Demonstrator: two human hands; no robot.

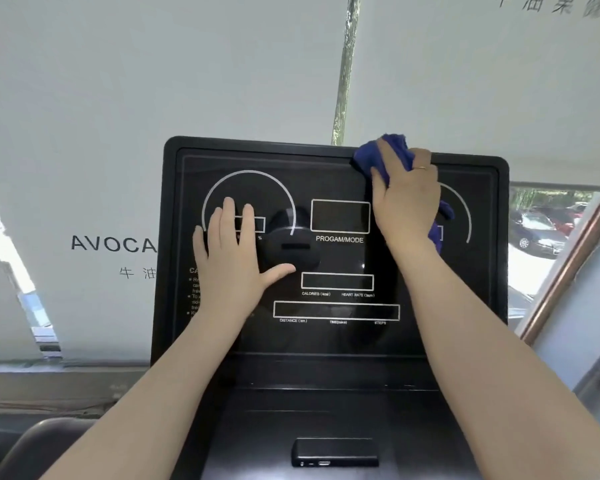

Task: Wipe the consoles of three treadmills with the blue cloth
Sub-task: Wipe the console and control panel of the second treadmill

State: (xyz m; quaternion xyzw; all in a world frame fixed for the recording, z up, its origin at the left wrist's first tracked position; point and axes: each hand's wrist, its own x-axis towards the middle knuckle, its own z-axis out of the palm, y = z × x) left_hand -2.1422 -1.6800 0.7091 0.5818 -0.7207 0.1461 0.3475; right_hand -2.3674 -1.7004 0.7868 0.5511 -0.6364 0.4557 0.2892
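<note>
Blue cloth [392, 152] lay bunched under the right hand [406, 199], whose fingers curled over it and pressed it against the upper edge of the black treadmill console [336, 337], right of centre. A tail of the fabric showed below the wrist, near the right-hand dial arc [465, 216]. The left hand [231, 258] rested flat on the left dial, fingers straight and spread, holding nothing. Unwiped panel stretched mostly leftward and downward from the cloth, so the right hand was the nearer one for the sweep. Whether the glossy face was already clean could not be judged. A small slot [335, 452] below appeared to hold nothing.
</note>
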